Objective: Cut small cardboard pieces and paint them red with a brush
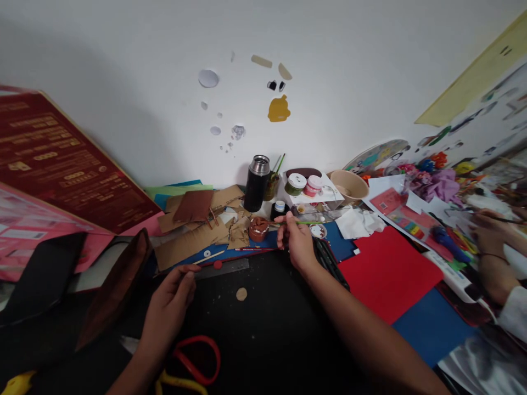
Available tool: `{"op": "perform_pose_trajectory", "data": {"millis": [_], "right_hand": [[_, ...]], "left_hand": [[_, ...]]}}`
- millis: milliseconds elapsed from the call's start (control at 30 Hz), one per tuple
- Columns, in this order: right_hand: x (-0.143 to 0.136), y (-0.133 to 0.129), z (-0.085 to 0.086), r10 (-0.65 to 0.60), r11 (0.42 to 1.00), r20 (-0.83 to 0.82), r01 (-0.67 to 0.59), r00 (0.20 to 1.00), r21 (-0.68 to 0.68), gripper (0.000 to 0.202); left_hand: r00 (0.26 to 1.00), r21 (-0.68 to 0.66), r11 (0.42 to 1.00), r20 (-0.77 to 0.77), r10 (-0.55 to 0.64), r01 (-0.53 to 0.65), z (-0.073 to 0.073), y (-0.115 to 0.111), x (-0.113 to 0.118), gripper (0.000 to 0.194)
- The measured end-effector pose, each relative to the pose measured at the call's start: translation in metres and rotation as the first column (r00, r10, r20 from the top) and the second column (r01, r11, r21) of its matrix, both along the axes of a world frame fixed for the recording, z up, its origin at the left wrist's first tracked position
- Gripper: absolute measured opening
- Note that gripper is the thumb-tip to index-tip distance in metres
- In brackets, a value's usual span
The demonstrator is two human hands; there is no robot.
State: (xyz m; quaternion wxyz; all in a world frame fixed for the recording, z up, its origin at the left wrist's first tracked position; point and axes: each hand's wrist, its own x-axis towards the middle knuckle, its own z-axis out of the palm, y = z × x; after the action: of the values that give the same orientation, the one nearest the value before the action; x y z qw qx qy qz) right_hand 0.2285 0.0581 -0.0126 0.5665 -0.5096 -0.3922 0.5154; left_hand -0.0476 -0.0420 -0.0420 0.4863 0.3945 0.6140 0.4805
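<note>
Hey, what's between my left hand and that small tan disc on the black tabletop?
Only the bare, lightly speckled black tabletop lies between the left hand and the tan disc, as the head view shows.

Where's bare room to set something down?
Mostly bare: the black tabletop between the scissors and your right forearm, and the red sheet left of the power strip. Crowded along the wall: flask, paint jars, cardboard scraps.
</note>
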Motion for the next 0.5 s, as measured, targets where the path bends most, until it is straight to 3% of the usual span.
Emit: {"op": "perform_pose_trajectory", "data": {"millis": [267, 500], "right_hand": [[0.005, 0.013, 0.003, 0.072, 0.997, 0.181, -0.078, 0.981, 0.029, 0.055], [-0.001, 0.019, 0.008, 0.145, 0.987, 0.303, -0.16, 0.942, 0.027, 0.058]], "left_hand": [[0.996, -0.071, 0.997, -0.081, -0.026, 0.02, 0.004, 0.001, 0.002, 0.072], [0.99, -0.082, 0.996, -0.136, -0.044, 0.033, 0.004, 0.002, 0.0, 0.068]]}}
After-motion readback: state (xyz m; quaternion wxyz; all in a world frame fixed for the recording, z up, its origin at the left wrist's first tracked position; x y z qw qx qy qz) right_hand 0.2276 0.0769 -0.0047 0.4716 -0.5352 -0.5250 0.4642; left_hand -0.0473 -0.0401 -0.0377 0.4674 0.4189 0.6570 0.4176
